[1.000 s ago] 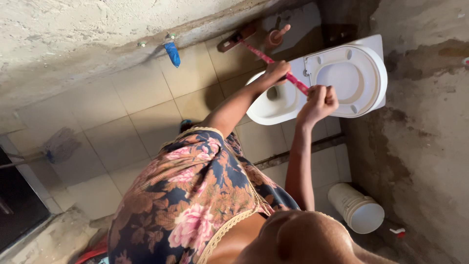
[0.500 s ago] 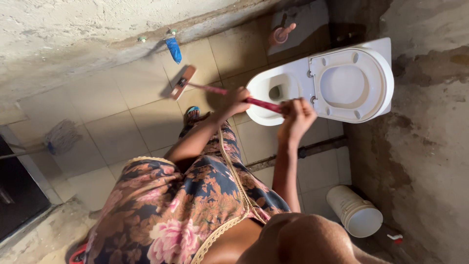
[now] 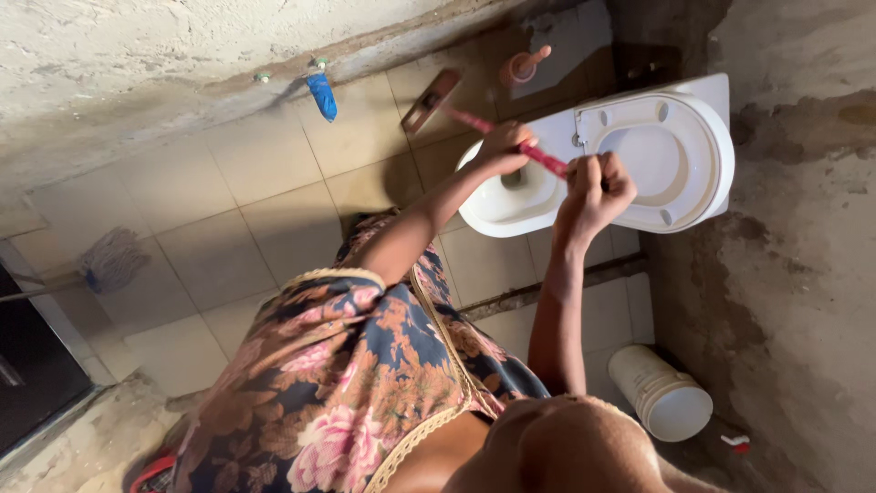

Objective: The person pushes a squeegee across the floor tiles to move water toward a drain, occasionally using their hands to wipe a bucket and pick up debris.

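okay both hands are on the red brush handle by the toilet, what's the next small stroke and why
Probably draw the brush head back along the floor tiles. The left hand and right hand grip the red handle with the head far out by the wall.

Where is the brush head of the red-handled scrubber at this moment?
The brush head lies on the tiled floor near the wall, upper middle of the head view, left of the toilet and right of the blue object.
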